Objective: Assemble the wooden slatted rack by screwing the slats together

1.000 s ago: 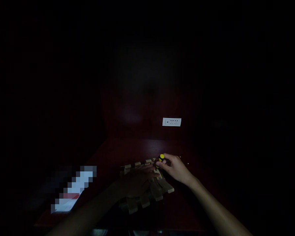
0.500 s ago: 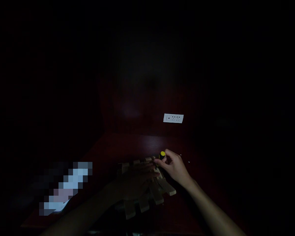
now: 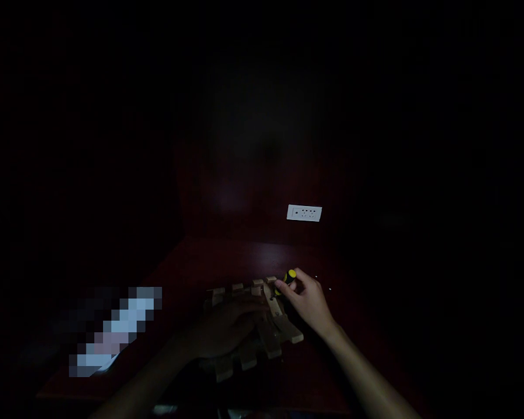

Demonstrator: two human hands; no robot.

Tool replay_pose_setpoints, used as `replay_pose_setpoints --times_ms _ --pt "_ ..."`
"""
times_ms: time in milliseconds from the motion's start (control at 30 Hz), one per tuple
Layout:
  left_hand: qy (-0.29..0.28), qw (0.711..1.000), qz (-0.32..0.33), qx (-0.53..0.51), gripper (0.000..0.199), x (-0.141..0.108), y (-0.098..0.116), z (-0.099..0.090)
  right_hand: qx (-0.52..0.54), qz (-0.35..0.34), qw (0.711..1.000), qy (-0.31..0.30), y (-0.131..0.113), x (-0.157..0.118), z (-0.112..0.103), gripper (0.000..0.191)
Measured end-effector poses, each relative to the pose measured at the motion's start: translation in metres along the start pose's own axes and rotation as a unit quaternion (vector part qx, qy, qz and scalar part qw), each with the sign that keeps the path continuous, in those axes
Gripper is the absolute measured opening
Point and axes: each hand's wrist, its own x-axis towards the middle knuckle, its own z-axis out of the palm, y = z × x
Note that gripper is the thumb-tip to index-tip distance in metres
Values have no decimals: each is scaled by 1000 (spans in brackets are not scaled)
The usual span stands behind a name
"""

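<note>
My right hand (image 3: pixel 308 297) grips a short screwdriver (image 3: pixel 290 275) with a yellow and black handle. The tool is tilted, its lower end close to a dark spot, perhaps a screw, on a pale strip of the slatted wooden piece (image 3: pixel 294 333). Whether the tip touches that spot I cannot tell. My left hand (image 3: pixel 231 326) lies in shadow, flat over the middle of the wooden piece, with its fingers stretched toward the strip. Several slat ends stick out past both long sides of the piece.
The dark red table (image 3: pixel 192 262) runs back to a wall with a white power socket (image 3: pixel 304 213). On the left lies a bright, pixelated flat object (image 3: pixel 126 326). Two tiny light bits (image 3: pixel 330 289) rest right of my right hand. Surroundings are very dark.
My left hand has drawn back leftward, uncovering more of the pale strip. The screwdriver has gone from nearly upright to leaning. The wooden piece appears slightly further left in view.
</note>
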Motion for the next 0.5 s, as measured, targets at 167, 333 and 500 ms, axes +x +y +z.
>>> replay_pose_setpoints --times_ms 167,333,500 --pt "49 997 -58 25 47 -16 -7 19 -9 0 1000 0 1 -3 -5 38" --pt "16 991 7 131 55 -24 -8 26 3 -17 999 -36 -8 -14 -18 28" --pt "29 981 74 178 53 -33 1 30 12 -28 999 -21 -17 -36 -32 20"
